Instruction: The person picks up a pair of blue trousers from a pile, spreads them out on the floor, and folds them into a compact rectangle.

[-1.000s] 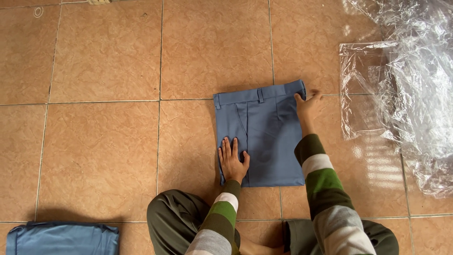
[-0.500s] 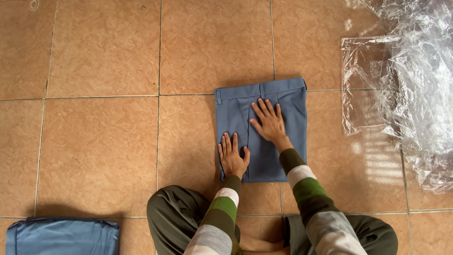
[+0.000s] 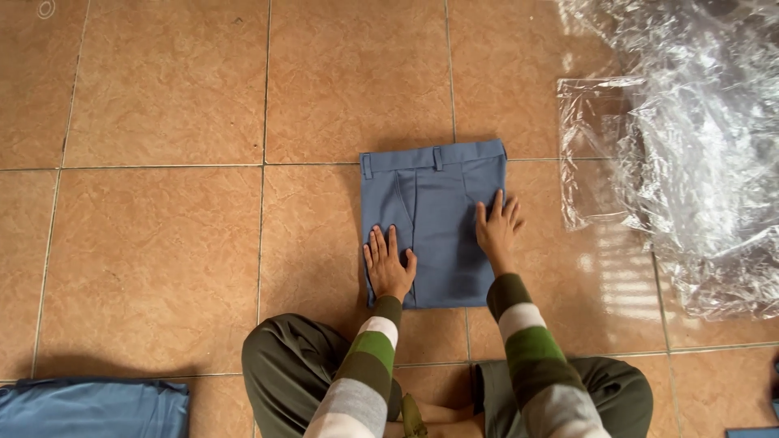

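A folded pair of blue trousers lies flat on the tiled floor, waistband with belt loops at the far edge. My left hand rests palm down on its near left corner, fingers spread. My right hand presses flat on the right edge of the fold, fingers apart. Both arms wear green, white and grey striped sleeves. My knees in olive trousers frame the bottom of the view.
A heap of clear plastic bags covers the floor at the right, one flat bag nearest the trousers. Another folded blue garment lies at the bottom left corner.
My right hand slid from the top right corner across the cloth's middle to its right edge. The left hand stayed near the lower left. The view shifted slightly.
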